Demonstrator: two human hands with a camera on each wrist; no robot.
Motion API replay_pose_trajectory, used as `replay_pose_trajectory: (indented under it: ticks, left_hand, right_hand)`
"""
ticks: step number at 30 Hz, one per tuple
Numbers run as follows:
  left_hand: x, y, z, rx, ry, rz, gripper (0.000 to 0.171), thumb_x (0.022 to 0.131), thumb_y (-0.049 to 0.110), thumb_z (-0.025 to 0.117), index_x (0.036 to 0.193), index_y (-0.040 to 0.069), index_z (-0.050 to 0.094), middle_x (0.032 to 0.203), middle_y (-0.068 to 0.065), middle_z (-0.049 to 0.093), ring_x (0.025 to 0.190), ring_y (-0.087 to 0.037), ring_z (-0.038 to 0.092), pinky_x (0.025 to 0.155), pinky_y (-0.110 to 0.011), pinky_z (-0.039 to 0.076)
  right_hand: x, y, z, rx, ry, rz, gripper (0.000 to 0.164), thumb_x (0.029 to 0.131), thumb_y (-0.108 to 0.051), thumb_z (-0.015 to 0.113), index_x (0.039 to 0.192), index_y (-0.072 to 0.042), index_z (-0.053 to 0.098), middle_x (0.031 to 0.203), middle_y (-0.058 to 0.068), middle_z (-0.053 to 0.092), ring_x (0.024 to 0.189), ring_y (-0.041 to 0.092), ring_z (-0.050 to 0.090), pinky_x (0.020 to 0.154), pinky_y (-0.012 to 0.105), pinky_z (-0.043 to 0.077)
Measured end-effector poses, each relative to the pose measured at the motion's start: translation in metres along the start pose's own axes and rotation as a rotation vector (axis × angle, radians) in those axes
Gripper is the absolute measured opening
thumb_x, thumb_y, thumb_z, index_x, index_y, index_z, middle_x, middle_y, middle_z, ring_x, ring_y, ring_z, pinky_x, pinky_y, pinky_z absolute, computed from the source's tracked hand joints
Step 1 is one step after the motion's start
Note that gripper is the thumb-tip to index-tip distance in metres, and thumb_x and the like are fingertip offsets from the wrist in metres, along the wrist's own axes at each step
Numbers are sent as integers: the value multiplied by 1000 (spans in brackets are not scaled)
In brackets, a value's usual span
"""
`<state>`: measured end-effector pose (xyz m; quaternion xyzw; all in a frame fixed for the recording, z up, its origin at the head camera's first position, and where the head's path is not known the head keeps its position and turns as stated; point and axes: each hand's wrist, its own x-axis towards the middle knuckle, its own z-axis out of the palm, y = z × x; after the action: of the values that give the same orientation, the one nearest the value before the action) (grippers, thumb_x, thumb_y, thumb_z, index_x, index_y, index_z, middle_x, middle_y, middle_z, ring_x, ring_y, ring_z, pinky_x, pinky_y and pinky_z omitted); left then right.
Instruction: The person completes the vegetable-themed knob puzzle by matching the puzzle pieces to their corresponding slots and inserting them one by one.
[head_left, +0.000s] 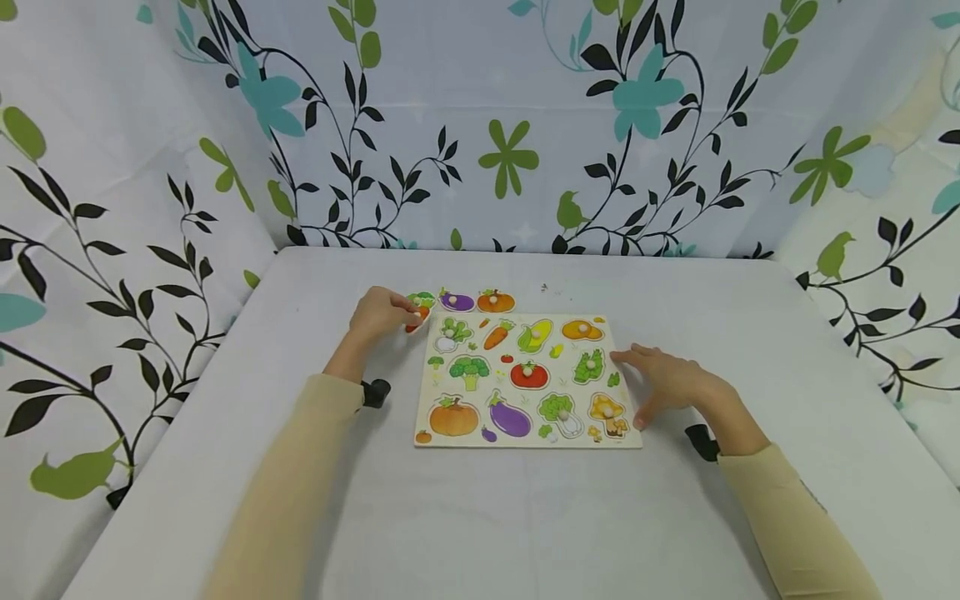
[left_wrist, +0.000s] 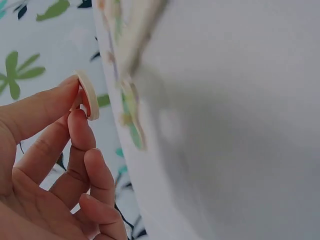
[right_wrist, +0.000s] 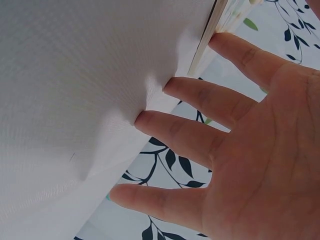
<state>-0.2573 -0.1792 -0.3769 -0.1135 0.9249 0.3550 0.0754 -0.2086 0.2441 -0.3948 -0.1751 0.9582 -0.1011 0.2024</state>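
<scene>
My left hand (head_left: 382, 312) is just off the upper left corner of a wooden vegetable puzzle board (head_left: 528, 437). Its thumb and fingers pinch a small wooden puzzle piece (left_wrist: 89, 95), seen mostly edge-on with a reddish face; its picture is largely hidden. A green-topped piece (head_left: 422, 298) lies close by that hand, followed by an eggplant piece (head_left: 457, 301) and a pumpkin piece (head_left: 496, 301) along the board's far edge. Fingers spread and fairly straight, my right hand (head_left: 670, 381) rests at the board's right edge, its fingertips on the table cloth and the board's side.
On the board are knobbed pieces such as a tomato (head_left: 529, 376) and a corn (head_left: 535, 337), among other printed vegetables. A white cloth covers the table (head_left: 480, 517). Patterned curtains (head_left: 450, 125) stand behind and along both sides.
</scene>
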Motion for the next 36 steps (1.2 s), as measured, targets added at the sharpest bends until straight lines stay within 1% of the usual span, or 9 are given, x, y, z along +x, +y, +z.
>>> replay_pose_trajectory:
  ticks: [5, 9, 13, 16, 20, 24, 30, 34, 36]
  left_hand:
    - [0, 33, 24, 37, -27, 82, 26, 87, 25, 73, 107, 8, 73, 122, -12, 66, 106, -27, 57, 91, -42, 47]
    - [-2, 52, 45, 92, -38, 147, 21, 86, 25, 73, 102, 10, 76, 112, -9, 70, 96, -25, 61, 75, -36, 47]
    - [-3, 63, 64, 131, -40, 167, 15, 85, 25, 75, 95, 14, 77, 100, -5, 73, 80, -19, 60, 59, -27, 40]
    - [-1, 68, 77, 152, -46, 174, 13, 84, 23, 75, 93, 15, 78, 98, -3, 73, 79, -18, 61, 57, -27, 42]
    - [2, 71, 90, 201, -51, 169, 11, 84, 23, 76, 93, 15, 77, 101, -3, 72, 86, -21, 63, 65, -31, 48]
    - [5, 72, 96, 250, -51, 149, 12, 84, 23, 77, 93, 15, 76, 99, -2, 70, 87, -21, 61, 71, -34, 49]
    - [4, 73, 96, 292, -84, 159, 14, 86, 26, 75, 95, 16, 76, 93, 0, 71, 78, -18, 59, 63, -30, 47]
    - [1, 72, 95, 283, -79, 165, 15, 86, 27, 74, 97, 17, 76, 95, 0, 72, 78, -17, 58, 62, -28, 44]
    - [0, 70, 93, 254, -79, 167, 17, 86, 29, 74, 98, 17, 76, 97, -1, 72, 78, -17, 58, 61, -27, 43]
  right_hand:
    - [-3, -1, -2, 8, -4, -2, 105, 62, -31, 91, 150, -10, 38, 157, 29, 25, 143, 52, 21, 98, 82, 22]
    - [-3, 0, -2, 7, -5, -9, 105, 63, -31, 91, 151, -11, 37, 157, 28, 25, 143, 52, 21, 98, 82, 22]
    - [-2, 1, -2, 8, -4, -3, 103, 65, -29, 90, 151, -12, 36, 158, 26, 24, 144, 51, 20, 99, 82, 21]
    - [-3, 0, -2, 7, -1, -1, 103, 65, -28, 90, 151, -12, 37, 158, 27, 24, 144, 51, 20, 99, 82, 21]
    - [-3, 0, -2, 11, 2, 4, 104, 64, -29, 91, 151, -11, 37, 157, 27, 25, 143, 52, 20, 98, 82, 21]
    - [-3, 0, -1, 7, 4, 8, 104, 63, -29, 91, 151, -12, 38, 157, 27, 25, 143, 51, 21, 98, 82, 21]
    - [-2, -1, -2, -7, 2, 7, 103, 64, -29, 91, 151, -12, 37, 158, 26, 25, 143, 51, 21, 98, 82, 22]
    - [-2, 0, -2, 0, -1, 11, 104, 64, -29, 91, 151, -12, 37, 158, 26, 24, 144, 51, 21, 98, 82, 21]
    - [-1, 0, -1, 7, -2, 11, 104, 63, -28, 91, 151, -12, 37, 158, 26, 24, 144, 51, 20, 98, 82, 20]
